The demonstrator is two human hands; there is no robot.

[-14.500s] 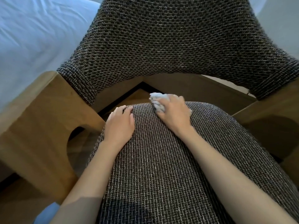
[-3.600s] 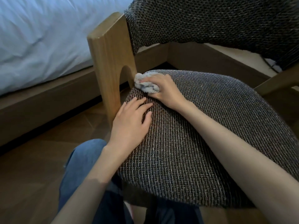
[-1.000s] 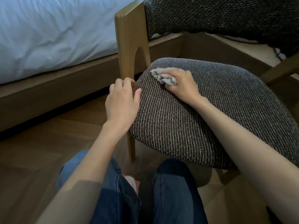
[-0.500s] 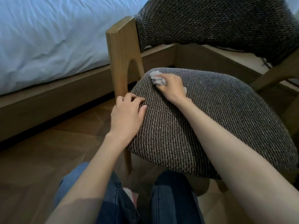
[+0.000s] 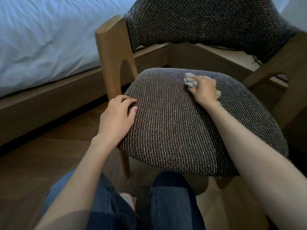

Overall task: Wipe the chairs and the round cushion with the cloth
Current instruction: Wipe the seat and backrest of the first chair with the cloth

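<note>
Grips crumpled cloth (image 5: 191, 83) in right hand (image 5: 203, 90) on chair seat (image 5: 174, 130); rests loosely bent, empty left hand (image 5: 116, 119) at its edge.

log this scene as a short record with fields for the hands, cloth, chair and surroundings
right hand: grips the cloth, pressing it on the far part of the seat
left hand: rests on the seat's left edge, holds nothing
cloth: pale, crumpled, partly under the right hand
chair: dark woven seat and backrest, wooden frame
surroundings: white bed on the left, wooden floor, person's jeans below
</note>
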